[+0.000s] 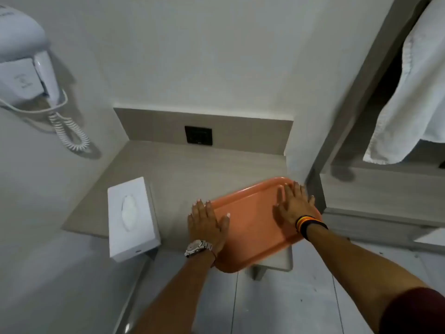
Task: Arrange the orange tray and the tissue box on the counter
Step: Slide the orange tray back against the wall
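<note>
An orange tray [252, 222] lies at an angle on the right part of the beige counter [183, 169], its near corner hanging over the front edge. My left hand [208, 224], with a watch on the wrist, rests flat on the tray's left rim, fingers spread. My right hand [292, 204], with striped bands on the wrist, presses flat on the tray's far right end. A white tissue box [131, 218] lies on the counter's left front, apart from the tray, slightly overhanging the edge.
A white wall-mounted hair dryer [26, 66] with a coiled cord hangs at the left. A dark socket plate [198, 135] sits in the backsplash. To the right are a grey door frame [346, 116] and a hanging white towel [414, 97].
</note>
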`<state>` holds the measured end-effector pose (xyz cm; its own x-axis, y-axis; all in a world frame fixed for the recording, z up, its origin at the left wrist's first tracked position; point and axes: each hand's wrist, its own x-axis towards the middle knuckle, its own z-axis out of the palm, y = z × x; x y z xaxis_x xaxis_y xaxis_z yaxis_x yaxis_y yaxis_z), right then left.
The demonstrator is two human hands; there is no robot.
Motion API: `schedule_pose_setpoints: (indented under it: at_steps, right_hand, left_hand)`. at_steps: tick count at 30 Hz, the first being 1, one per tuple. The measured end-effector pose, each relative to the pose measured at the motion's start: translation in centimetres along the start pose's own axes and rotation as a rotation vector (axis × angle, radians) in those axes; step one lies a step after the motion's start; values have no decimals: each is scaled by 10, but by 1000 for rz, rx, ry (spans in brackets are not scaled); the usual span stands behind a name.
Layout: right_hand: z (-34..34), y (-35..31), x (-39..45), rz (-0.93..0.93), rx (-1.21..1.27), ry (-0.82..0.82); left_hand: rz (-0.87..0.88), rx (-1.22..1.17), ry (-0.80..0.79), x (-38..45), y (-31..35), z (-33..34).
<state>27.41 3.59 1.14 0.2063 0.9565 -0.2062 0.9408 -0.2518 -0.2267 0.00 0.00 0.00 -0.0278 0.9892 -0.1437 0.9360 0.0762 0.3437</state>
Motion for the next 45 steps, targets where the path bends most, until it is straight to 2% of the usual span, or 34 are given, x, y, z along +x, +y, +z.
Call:
schedule_pose_setpoints:
  at_steps: [5, 9, 13, 17, 23, 29, 36, 45]
  right_hand:
    - [0, 16, 5, 146, 105, -78]
    - [-7, 14, 1, 162, 168, -84]
    - [-17, 13, 6, 228, 347, -57]
    - [-27, 7, 19, 258, 641, -51]
    - [-40, -35, 25, 283, 924, -4]
    - [-36, -90, 54, 335, 980, 55]
    - [-8, -137, 100, 420, 982, 116]
    - [13, -148, 106, 456, 977, 138]
  left_hand:
    - [-224, -122, 10, -22, 21, 15]
    - [-498, -333, -40, -26, 40, 18]
    - [-602, -462, -32, -17, 50, 2]
    - [-594, -430, 34, 16, 33, -24]
    - [-455, -452, 133, 96, -4, -75]
    - [-376, -517, 141, 171, -39, -108]
    - [-293, -590, 64, 241, -89, -102]
    - [-180, -633, -87, 261, -126, -89]
